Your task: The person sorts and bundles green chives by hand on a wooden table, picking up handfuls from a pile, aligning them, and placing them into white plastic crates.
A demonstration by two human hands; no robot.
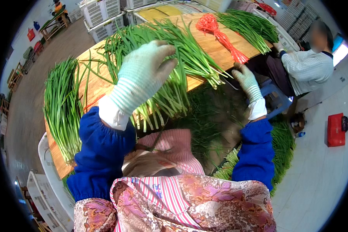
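My left hand (pixel 149 62), in a striped knit glove, hovers over a loose heap of garlic chives (pixel 174 87) on the wooden board. Its thumb and fingers are bent but apart, with nothing visible between them. My right hand (pixel 246 79), gloved too, is at the board's near edge. Its fingers close on the loose ends of a bundle of red plastic ties (pixel 224 38); whether one tie is separated cannot be seen. Just left of that hand, pale chive stalk ends (pixel 214 75) jut past the edge.
More chives lie on the board at the left (pixel 63 112) and far right (pixel 251 29). White crates (pixel 100 13) stand behind the wooden board (pixel 191 23). Chives (pixel 280 150) are piled low at my right. A seated person (pixel 305 69) works beyond a blue stool (pixel 276 98). A red bag (pixel 335 129) lies on the floor.
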